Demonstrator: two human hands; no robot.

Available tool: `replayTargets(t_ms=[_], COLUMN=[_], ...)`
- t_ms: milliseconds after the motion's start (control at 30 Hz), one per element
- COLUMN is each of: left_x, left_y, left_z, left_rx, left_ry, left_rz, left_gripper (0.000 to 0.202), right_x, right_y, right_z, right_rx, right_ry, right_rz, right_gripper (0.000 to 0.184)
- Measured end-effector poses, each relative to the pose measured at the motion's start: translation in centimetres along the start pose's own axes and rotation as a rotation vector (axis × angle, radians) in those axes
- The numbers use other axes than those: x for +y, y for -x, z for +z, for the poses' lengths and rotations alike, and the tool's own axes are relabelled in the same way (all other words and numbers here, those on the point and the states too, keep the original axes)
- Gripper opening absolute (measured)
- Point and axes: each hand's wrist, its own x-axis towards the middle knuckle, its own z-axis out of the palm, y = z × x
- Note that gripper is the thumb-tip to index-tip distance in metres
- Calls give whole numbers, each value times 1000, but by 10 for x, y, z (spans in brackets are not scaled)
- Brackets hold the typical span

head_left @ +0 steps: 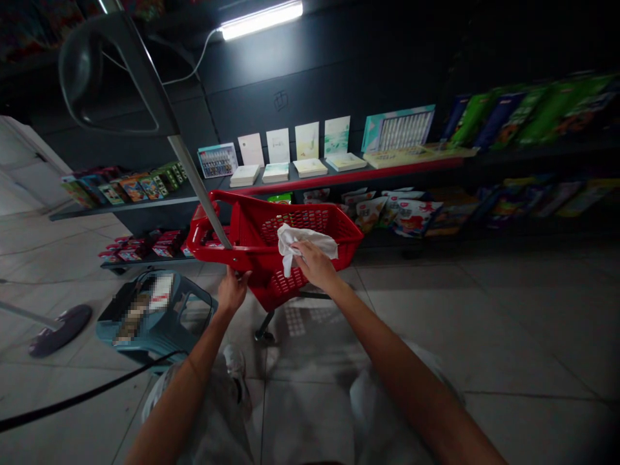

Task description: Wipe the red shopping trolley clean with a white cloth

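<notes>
A red plastic shopping cart (256, 279) with perforated basket walls stands in front of me. My right hand (314, 263) is closed on a white cloth (317, 240), which drapes over the near rim of the basket and hangs partly down its outer side. Below the handle end of the cart, my left hand (232, 290) grips the lower edge of the red frame, thumb to the right. Its fingertips are partly hidden. A metal pole (191, 171) with a dark loop handle (116, 74) slants down in front of the cart's handle.
Shelves (300, 181) behind the cart hold notebooks (310, 166), boxed pens (217, 160) and snack bags (416, 216). On the floor at left are a blue-grey machine or stool-like unit (194, 303), a black cord (87, 397) and a round pole base (61, 330). A tube light (261, 19) glows above.
</notes>
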Motion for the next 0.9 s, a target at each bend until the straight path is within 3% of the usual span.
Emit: replayTargets(t_ms=[267,400,500,667,900], left_x=[-1,-13,-26,-38,-30], left_y=[-8,-14,-18,-21,-11], left_z=[-19,-26,-26,-18,0], left_rx=[-28,27,123,237,60], left_ry=[-135,-112,-70,21,38], left_rz=[-48,-77,-79,-124,-290], left_gripper=[59,61,63,55,100], right_x=[81,102,96,66,51], right_y=[20,29,31,28,28], right_z=[-37,-53,-58,-56,-54], right_rx=[4,5,-39,-117,-168], right_ry=[145,180,211,261,292], right_rz=[187,291,324,320,364], right_gripper=[37,39,40,39,41])
